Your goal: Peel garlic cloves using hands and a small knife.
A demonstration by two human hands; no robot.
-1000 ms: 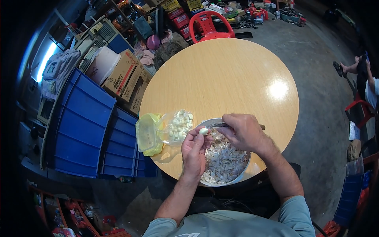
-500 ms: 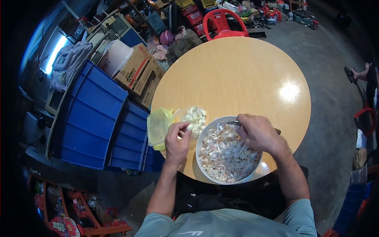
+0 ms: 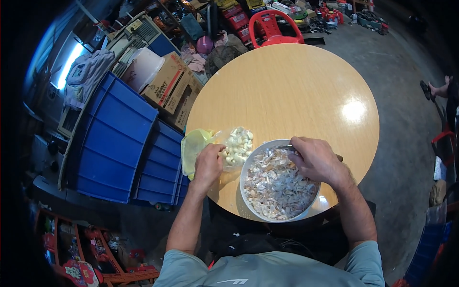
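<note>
Indoors, grey floor (image 3: 399, 119) surrounds the round table (image 3: 287, 86) (right hand (image 3: 314, 159) gripping knife (image 3: 285, 148); grip of left hand (image 3: 209, 166) unclear).

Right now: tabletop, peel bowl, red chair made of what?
Round tabletop: probably wood-grain laminate, glossy; sharp glare.
Peel bowl: smooth, pale rim; plastic or coated metal, can't tell.
Red chair: likely moulded plastic, smooth; evenly coloured, slotted back.

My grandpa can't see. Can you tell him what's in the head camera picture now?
A person's right hand grips a knife over a white bowl of papery garlic skins. The left hand is beside a clear bag of peeled cloves; bowl and bag sit on a round, wood-coloured table.
</note>
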